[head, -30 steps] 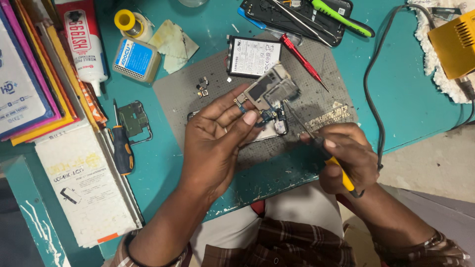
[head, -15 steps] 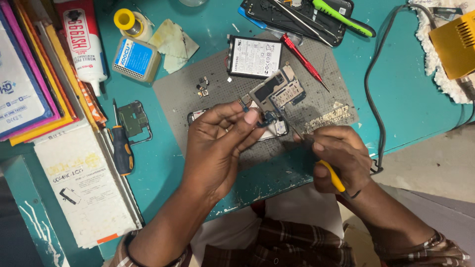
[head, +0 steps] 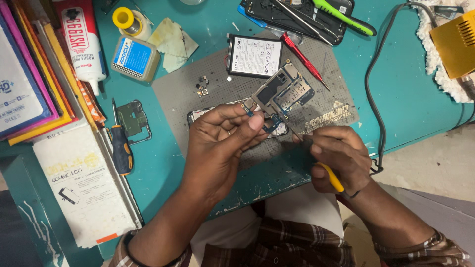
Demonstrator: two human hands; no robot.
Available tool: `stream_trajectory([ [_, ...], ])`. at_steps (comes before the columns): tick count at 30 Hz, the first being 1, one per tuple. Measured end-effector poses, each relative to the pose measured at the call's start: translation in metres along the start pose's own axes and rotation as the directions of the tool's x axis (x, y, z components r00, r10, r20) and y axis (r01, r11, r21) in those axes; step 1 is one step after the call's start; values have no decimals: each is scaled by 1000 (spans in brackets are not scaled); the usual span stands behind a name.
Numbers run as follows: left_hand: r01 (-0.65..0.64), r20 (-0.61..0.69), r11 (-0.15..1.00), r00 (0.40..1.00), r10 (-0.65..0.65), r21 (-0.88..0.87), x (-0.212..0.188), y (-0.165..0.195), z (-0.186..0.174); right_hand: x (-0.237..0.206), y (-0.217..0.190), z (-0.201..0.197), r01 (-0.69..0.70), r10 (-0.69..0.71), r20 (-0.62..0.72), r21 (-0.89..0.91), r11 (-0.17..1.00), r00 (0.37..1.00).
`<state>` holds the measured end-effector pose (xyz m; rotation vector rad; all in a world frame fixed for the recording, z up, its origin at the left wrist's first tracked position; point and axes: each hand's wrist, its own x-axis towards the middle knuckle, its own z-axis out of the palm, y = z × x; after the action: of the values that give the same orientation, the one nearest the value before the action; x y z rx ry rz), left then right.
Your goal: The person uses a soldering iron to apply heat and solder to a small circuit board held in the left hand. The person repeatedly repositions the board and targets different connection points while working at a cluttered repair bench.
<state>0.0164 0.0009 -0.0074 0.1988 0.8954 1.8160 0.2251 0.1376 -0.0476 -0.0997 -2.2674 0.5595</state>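
Observation:
My left hand (head: 222, 141) pinches the lower edge of a phone circuit board (head: 282, 91), holding it tilted up above the grey work mat (head: 173, 94). Beneath it lies the open phone body (head: 198, 114), mostly hidden by my fingers. My right hand (head: 339, 155) grips a yellow-handled tool (head: 330, 177) whose thin metal tip reaches up to the board's lower edge. A flat phone battery (head: 256, 55) rests on the mat just behind the board.
A red screwdriver (head: 304, 59) lies right of the battery. Small loose parts (head: 201, 86) sit on the mat. A dark screwdriver (head: 120, 146), a metal bracket (head: 132, 118), a glue tube (head: 81, 42), a flux tin (head: 134, 57) and stacked boxes (head: 29, 79) fill the left. A black cable (head: 376, 99) loops right.
The circuit board has been lifted up and away from the phone body and tilted. My right hand with the tool has shifted slightly up toward the board.

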Motion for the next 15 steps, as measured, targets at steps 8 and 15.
stream_trajectory([
  [8,-4,-1,1000,1000,4,-12,0,1,1,9,0,2,72,-73,-30,-43,997,997],
  [15,1,-13,1000,1000,-1,-24,0,1,2,13,-2,-1,85,-85,-1,-30,996,996],
])
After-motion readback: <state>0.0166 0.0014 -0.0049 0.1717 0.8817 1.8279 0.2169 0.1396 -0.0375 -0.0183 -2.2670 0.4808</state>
